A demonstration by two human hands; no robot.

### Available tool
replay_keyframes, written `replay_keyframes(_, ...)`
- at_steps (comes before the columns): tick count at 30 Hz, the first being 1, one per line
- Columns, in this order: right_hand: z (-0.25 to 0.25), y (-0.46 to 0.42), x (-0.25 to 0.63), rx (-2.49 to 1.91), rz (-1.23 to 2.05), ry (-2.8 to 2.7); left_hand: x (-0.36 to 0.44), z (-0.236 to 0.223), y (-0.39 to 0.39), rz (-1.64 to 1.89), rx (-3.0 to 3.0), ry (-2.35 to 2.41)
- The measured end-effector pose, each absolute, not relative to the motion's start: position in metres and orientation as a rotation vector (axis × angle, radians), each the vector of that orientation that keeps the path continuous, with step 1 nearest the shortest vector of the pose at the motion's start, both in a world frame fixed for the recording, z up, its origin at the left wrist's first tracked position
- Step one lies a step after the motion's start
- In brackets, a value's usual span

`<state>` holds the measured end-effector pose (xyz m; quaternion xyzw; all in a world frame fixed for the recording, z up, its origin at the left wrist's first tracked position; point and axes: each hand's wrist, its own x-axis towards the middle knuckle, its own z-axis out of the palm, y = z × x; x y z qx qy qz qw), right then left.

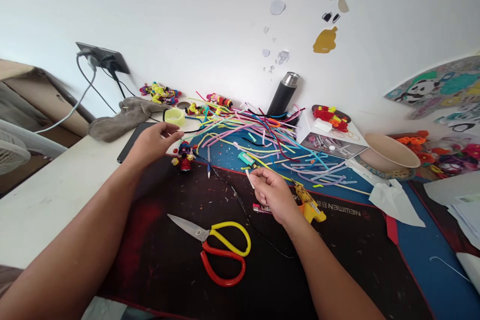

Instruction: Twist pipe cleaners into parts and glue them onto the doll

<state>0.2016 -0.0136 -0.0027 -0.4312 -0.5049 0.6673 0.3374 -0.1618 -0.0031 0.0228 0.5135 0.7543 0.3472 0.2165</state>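
Observation:
My left hand (155, 141) reaches out over the desk mat's far left part, its fingers loosely curled, close to a small yellow-green cup (175, 116) and just above a little red and dark pipe-cleaner figure (185, 156). I cannot see anything in it. My right hand (270, 191) hovers over the mat's middle with fingers pinched on a short pale stick piece (249, 178). A heap of coloured pipe cleaners (262, 135) lies just beyond both hands. Scissors (217, 247) with yellow and red handles rest on the dark mat (168, 270) between my forearms.
A yellow glue gun (309, 205) lies right of my right hand, its black cord crossing the mat. A black flask (283, 94) stands at the wall. A pen (209, 166), a grey cloth (125, 117), a beige bowl (390, 152), tissue (393, 200) and more craft figures surround the heap.

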Motion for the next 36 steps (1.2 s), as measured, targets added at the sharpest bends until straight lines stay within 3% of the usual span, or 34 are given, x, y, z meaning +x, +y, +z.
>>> replay_keyframes(6,-0.005,-0.015,0.193,-1.118,1.639,-1.425,-0.126,0.066,-0.016,1.139,1.475,2.232)
replay_keyframes(11,0.006,-0.011,0.191,-1.096,1.539,-1.409,-0.052,0.091,-0.026,1.149,1.892,1.951)
replay_keyframes(17,0.020,0.004,0.205,-1.211,1.156,-1.704,-0.004,0.072,-0.006,0.883,2.254,1.583)
replay_keyframes(24,0.002,0.022,0.220,-1.295,0.716,-1.974,-0.004,0.037,0.017,0.770,2.100,1.412)
replay_keyframes(36,0.006,0.009,0.210,-1.326,0.819,-2.036,-0.005,0.024,0.008,0.710,1.959,1.510)
